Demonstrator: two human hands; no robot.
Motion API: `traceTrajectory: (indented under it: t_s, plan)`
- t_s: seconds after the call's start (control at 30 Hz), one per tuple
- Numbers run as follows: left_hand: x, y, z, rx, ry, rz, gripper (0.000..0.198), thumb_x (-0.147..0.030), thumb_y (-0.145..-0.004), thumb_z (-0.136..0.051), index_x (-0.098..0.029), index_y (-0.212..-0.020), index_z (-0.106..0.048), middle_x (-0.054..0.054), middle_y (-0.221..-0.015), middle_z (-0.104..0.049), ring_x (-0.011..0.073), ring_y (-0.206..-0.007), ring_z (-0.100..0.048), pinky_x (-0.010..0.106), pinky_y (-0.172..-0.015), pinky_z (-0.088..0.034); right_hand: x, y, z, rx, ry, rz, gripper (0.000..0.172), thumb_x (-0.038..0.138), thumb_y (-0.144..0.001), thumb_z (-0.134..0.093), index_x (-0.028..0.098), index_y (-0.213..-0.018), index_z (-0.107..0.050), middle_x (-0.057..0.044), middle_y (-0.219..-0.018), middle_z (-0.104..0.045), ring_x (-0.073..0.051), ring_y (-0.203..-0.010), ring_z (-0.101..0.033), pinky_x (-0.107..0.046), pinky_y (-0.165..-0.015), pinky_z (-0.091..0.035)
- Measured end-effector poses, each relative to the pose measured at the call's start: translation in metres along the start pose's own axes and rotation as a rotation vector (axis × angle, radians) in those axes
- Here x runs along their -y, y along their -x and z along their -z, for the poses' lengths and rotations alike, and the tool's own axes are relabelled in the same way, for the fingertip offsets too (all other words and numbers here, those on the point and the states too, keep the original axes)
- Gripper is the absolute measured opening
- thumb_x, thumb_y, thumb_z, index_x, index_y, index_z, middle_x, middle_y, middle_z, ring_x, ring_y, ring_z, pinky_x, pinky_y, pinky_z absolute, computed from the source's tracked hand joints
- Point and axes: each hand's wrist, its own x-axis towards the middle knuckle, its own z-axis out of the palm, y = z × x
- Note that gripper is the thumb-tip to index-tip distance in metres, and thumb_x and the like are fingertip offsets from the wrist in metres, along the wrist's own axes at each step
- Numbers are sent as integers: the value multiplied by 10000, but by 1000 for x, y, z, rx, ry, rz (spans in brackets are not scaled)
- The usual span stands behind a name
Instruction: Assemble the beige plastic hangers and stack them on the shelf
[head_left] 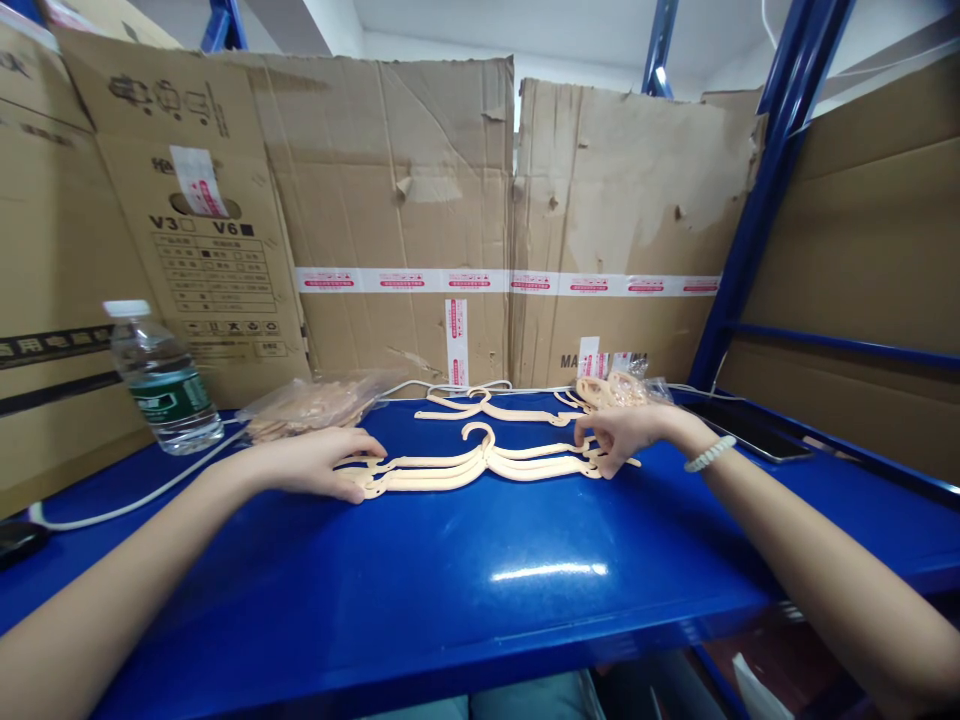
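Note:
Several cream-coloured clothes hangers lie stacked on the blue shelf, their hooks toward the back. My left hand is closed around the left ends of the stack, thumb in front and fingers behind. At the opposite ends my right hand, with a beaded bracelet at the wrist, has its fingers bent down and pinched on the hangers' right tips. Behind the stack rests another cream hanger, apart from it. My right hand partly covers that one's right end.
A clear bag of tan pieces lies behind my left hand; another bag of cream pieces is behind my right. A water bottle stands at left, a phone lies at right. Cardboard sheets wall the back; a white cable crosses the shelf.

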Motion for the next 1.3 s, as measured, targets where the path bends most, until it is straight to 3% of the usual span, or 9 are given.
traceTrajectory:
  t_s: [0.2,0.47,0.83,1.07,1.17,1.3]
  plan:
    - [-1,-2,-1,8,-12,-15,476,-394,-715,-627,-212,-1155,-621,87,-1194,-625,266,-1108,-565,318,-936,-427,-8,-4,-1,-2,-4,-24,569,353,-577,-744,204,-1100,-577,-7,-774,-566,-175,-666,-561,-251,-555,-400]
    - [6,-7,-4,-12,-32,-66,428,-417,-765,-581,-211,-1137,-623,80,-1163,-635,255,-1070,-576,326,-922,-436,-10,-8,0,-108,94,6,455,328,-612,-704,179,-1037,-638,-21,-756,-594,-177,-678,-568,-228,-543,-366]
    - [-1,-5,0,27,-92,-26,436,-379,-761,-580,-204,-1160,-600,67,-1192,-620,243,-1101,-565,313,-946,-433,-15,-10,-1,-150,170,74,460,264,-578,-718,197,-1032,-679,-45,-961,-663,-232,-855,-592,-258,-658,-406]
    - [-5,-4,-3,-7,-79,-79,464,-460,-760,-587,-199,-1142,-600,77,-1166,-617,242,-1076,-573,300,-924,-443,-10,-5,-1,-105,110,55,561,405,-591,-728,200,-1105,-632,-59,-990,-634,-221,-821,-604,-258,-634,-428]
    - [-7,-5,-7,-32,-59,-116,428,-449,-768,-580,-207,-1121,-600,70,-1157,-614,234,-1068,-571,293,-923,-438,-4,-4,-1,-127,120,86,533,484,-635,-699,186,-1072,-632,-65,-968,-628,-207,-785,-598,-256,-614,-420]
    - [-14,-7,-10,-48,-44,-151,388,-417,-782,-568,-203,-1105,-589,68,-1160,-602,227,-1065,-563,288,-921,-432,2,-7,-4,-211,165,144,434,422,-642,-703,176,-994,-641,-55,-920,-631,-198,-776,-583,-257,-626,-409]
